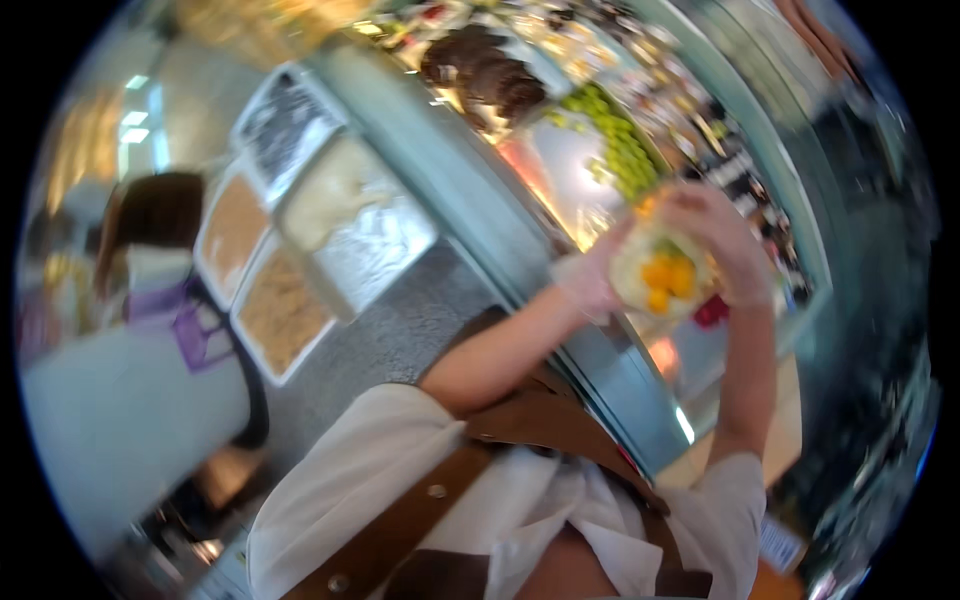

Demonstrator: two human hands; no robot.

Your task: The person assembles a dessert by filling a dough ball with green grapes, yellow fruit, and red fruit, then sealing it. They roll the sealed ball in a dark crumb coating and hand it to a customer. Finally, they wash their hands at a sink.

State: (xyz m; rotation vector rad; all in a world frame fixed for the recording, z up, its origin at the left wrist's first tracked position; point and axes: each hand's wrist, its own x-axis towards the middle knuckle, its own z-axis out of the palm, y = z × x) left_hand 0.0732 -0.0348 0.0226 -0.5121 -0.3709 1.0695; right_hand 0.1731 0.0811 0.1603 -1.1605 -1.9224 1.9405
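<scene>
My left hand [597, 273], in a thin clear glove, is closed around a round, pale portion [633, 272] topped with orange fruit cubes [667, 277] and some green fruit. Blur hides whether this is a filled cup or an open wrap. On its right side, my gloved right hand [722, 232] curves over the far rim with bent fingers. Orange fruit pieces [646, 207] show at its fingertips, in what looks like a pinch. Both hands are above a display counter, beside a tray of green grapes [618, 140].
Dark brown pieces [485, 72] lie beyond the grapes, and red fruit [712, 312] below my right wrist. A raised glass-like edge [440, 170] runs along the counter. To the left sit white trays [290, 315] of crumbs and cream, a purple basket [195, 330] and a pale tabletop [130, 420].
</scene>
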